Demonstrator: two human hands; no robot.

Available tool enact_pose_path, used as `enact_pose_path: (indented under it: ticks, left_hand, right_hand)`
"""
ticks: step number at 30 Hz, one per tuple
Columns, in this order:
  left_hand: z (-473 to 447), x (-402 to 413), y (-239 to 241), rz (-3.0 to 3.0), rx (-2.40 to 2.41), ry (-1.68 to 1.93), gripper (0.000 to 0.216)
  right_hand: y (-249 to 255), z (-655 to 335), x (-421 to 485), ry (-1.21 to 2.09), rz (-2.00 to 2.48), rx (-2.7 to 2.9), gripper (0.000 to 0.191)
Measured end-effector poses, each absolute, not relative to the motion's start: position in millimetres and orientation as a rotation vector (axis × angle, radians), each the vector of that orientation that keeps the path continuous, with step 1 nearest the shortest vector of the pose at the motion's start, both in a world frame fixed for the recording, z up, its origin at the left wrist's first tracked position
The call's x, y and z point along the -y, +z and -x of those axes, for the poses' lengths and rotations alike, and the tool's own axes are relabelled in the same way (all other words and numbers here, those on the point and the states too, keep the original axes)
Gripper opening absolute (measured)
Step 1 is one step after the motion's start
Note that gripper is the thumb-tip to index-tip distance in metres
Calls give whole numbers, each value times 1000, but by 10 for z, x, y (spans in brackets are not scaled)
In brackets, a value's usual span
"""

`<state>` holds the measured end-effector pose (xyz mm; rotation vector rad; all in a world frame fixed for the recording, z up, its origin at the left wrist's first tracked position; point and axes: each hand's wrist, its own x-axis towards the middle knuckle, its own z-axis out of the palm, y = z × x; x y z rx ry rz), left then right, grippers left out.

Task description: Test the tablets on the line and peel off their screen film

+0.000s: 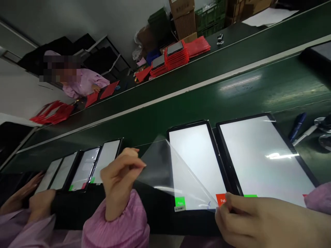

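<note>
A sheet of clear film [157,168] stretches slantwise between my hands, partly over a lit tablet [198,155] and partly beyond its left side. My left hand [120,179] is raised left of the tablet, thumb and fingers pinched at the film's left edge. At the tablet's lower right corner, my right hand [245,217] pinches the film's lower corner, beside the orange "Fail" box on the screen. A green box and a small label [179,208] show at the lower left corner. A second lit tablet [263,155] lies close on the right, its lower edge partly hidden by my right hand.
Several lit tablets [107,156] lie to the left, near a neighbouring person's hands [41,203]. A blue pen [297,126] lies at right. Across the green bench, a person [85,82] in pink handles red sleeves [110,90]; stacked red sleeves [177,58] stand farther along.
</note>
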<state>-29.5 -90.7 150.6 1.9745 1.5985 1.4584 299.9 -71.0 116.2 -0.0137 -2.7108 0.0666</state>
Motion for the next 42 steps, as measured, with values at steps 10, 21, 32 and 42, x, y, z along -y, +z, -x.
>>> enact_pose_path:
  ticks: [10,21,32,42]
  left_hand:
    - [248,203,877,-1513,-1454,1204,54]
    - [283,1478,431,-1397,-1496,1616,42]
    - [-303,2118,232,-1913,-1984,1257,105]
    - [-326,2091,177,-1939,-2025,1323,103]
  right_hand:
    - [1225,-2508,-263,583,211,2616,19]
    - [1548,-2484,-1386,1115,997,1749,10]
    - [1659,-2493,-1103,1046,873,1807,24]
    - [1642,-2626,-772,967,761,1942,32]
